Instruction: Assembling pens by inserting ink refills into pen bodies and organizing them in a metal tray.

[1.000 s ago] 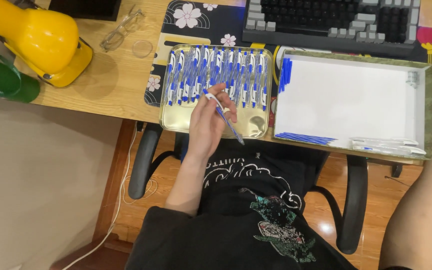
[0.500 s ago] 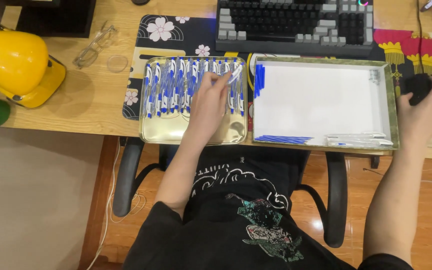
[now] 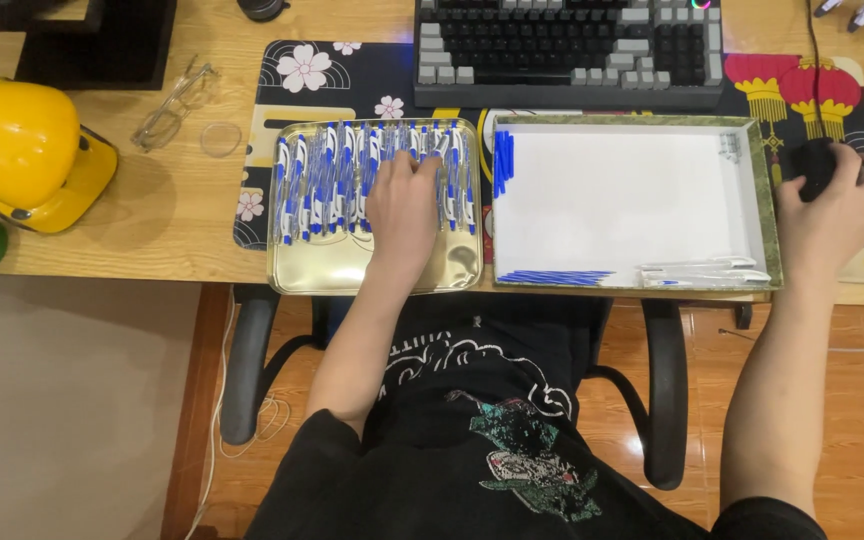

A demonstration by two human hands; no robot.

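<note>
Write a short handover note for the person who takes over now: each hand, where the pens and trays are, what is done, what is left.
Left hand: lies flat on the row of blue-and-white pens in the gold metal tray; whether it has a grip on one cannot be seen.
Right hand: rests on the black mouse, right of the white tray.
Done: blue caps at the white tray's left edge, blue refills and clear barrels along its front edge.
Left: the many whole pens in the gold tray.
</note>
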